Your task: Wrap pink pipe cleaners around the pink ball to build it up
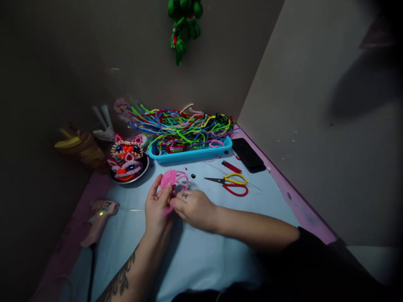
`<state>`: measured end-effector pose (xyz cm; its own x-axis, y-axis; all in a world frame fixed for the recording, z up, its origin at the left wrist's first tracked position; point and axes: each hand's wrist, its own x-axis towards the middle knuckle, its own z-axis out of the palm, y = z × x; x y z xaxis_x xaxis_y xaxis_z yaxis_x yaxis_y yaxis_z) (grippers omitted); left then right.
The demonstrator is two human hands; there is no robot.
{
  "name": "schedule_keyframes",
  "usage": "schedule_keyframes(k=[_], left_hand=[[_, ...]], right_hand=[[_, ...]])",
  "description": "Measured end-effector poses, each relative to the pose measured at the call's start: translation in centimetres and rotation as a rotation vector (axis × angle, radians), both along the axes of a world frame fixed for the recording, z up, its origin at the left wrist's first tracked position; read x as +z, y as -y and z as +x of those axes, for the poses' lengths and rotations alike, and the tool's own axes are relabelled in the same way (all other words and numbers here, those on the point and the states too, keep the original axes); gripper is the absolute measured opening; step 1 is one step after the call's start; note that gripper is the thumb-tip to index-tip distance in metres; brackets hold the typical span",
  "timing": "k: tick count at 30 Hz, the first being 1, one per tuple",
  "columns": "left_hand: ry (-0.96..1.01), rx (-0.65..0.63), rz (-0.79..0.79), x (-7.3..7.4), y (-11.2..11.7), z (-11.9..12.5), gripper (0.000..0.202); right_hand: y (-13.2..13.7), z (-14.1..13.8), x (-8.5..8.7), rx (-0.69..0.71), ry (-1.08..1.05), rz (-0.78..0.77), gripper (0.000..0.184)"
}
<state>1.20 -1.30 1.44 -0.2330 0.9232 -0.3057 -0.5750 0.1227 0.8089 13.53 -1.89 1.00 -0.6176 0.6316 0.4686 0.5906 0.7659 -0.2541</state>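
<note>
A coiled pink pipe cleaner piece (168, 178) with loose loops at its right side is held up over the table. My left hand (159, 206) grips it between thumb and fingers from below left. Pressed against its lower right side, my right hand (195, 208) pinches a strand of the same pink pipe cleaner; its fingertips are partly hidden. Scissors (235, 184) with one yellow and one red handle lie open to the right of my hands. A small dark round bead (193, 176) sits just beyond my right hand.
A blue tray (192, 157) heaped with colourful pipe cleaners (182, 126) stands at the back. A black phone (248, 155) and red lighter (231, 167) lie right. Left are a bowl (135, 176) with fuzzy animal-face figures (127, 157) and a corded glue gun (100, 220).
</note>
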Motion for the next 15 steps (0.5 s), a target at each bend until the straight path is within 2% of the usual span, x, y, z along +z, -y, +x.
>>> schedule_keyframes(k=[3,6,8,9,11,15], left_hand=[[-0.027,-0.002,-0.008,0.5,0.1,0.2,0.076],[-0.052,0.016,-0.024,1.2,0.1,0.1,0.077],[-0.056,0.012,-0.027,1.3,0.0,0.1,0.079],[-0.053,0.012,-0.023,1.3,0.0,0.0,0.08],[-0.038,0.022,-0.002,0.9,-0.1,0.0,0.079],[-0.03,-0.006,0.035,0.0,-0.2,-0.3,0.07]], right_hand=[[0.0,0.2,0.2,0.134,-0.129,0.071,0.017],[0.0,0.6,0.7,0.429,-0.295,0.195,0.02],[-0.3,0.9,0.9,0.569,-0.345,0.208,0.02],[-0.5,1.1,0.9,0.584,-0.365,0.181,0.02],[-1.1,1.5,1.0,0.462,-0.463,0.111,0.021],[-2.3,2.1,1.1,-0.033,-0.62,-0.001,0.014]])
